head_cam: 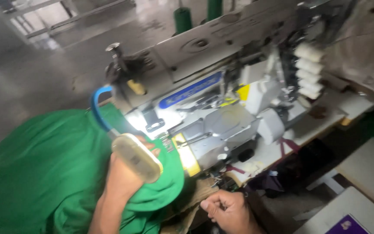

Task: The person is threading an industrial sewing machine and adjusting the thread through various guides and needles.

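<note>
left hand (124, 180): pressed into the green cloth (44, 173) right at the machine's needle end; fingers buried in the folds, appear closed on the cloth, grip partly hidden by the lamp
right hand (228, 211): low at the desk's front edge, below the machine; fingers curled into a loose fist, cannot tell if anything is in it
green cloth: big bunched heap over the desk's left part, one rounded fold pushed up against the machine's bed
sewing machine (221, 108): grey-white, tilted in view, across the middle of the desk
lamp (137, 157): oval head on a blue bendy neck, just above left hand, lit
thread cones (308, 71): white, stacked at machine's right
desk (312, 125): pale top, bare strip right of machine
</note>
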